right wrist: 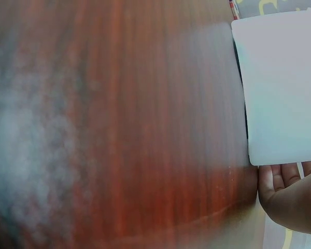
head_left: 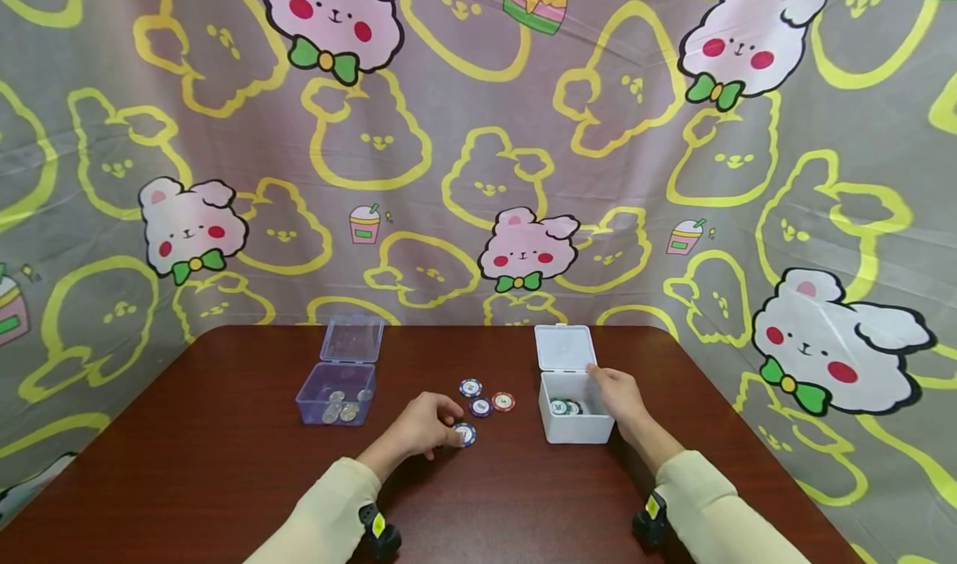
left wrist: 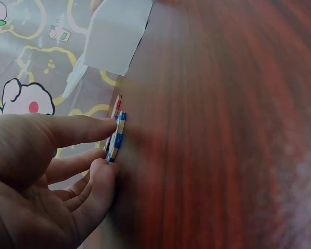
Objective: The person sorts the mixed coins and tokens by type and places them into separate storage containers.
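My left hand (head_left: 428,424) is low over the table and pinches a blue-and-white poker chip (head_left: 465,435) by its edge. In the left wrist view, that chip (left wrist: 117,136) lies between thumb and fingertip. Just beyond are another blue-edged chip (head_left: 470,388), a dark blue chip (head_left: 481,407) and a red chip (head_left: 503,402), all flat on the wood. On the right, my right hand (head_left: 619,396) grips the side wall of a white plastic box (head_left: 576,429), thumb at the rim. Green-edged chips (head_left: 559,407) lie inside it, and its lid stands raised.
A clear purplish box (head_left: 310,413) with its lid up stands left of the chips, holding several silver coins (head_left: 349,413). The brown table (head_left: 486,506) ends at a patterned cloth (head_left: 449,215) hanging behind.
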A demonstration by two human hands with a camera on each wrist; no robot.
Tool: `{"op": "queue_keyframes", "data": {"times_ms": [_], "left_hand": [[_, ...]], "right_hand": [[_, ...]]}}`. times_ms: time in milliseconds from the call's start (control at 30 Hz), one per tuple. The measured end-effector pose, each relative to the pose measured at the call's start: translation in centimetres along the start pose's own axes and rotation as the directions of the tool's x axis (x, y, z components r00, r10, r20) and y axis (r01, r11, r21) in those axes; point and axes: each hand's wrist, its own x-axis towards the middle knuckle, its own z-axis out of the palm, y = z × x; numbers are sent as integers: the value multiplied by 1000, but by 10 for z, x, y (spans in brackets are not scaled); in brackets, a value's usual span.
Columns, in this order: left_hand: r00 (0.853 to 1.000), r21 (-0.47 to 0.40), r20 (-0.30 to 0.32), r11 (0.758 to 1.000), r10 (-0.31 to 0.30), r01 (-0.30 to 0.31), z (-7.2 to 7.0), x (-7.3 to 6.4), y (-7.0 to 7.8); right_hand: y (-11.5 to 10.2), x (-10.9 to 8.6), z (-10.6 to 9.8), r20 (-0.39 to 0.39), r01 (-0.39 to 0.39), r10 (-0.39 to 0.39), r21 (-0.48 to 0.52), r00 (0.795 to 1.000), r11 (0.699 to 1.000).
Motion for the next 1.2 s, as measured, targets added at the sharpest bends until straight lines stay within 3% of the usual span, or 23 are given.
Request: {"op": "queue_keyframes", "data": {"times_ms": [367, 767, 1200], "left_hand": [[1000, 64, 23, 998, 13, -15, 0, -3, 2], [1000, 45, 19, 999, 10, -10, -1, 0, -1], [999, 28, -26, 999, 22, -21, 4, -1, -2]], "right_hand": [[-1, -1, 0, 23, 5, -5, -9, 1000, 1000], [-1, -1, 0, 15, 4, -4, -16, 1000, 1000], [-1, -1, 0, 12, 7, -6, -15, 1000, 1000]]}}
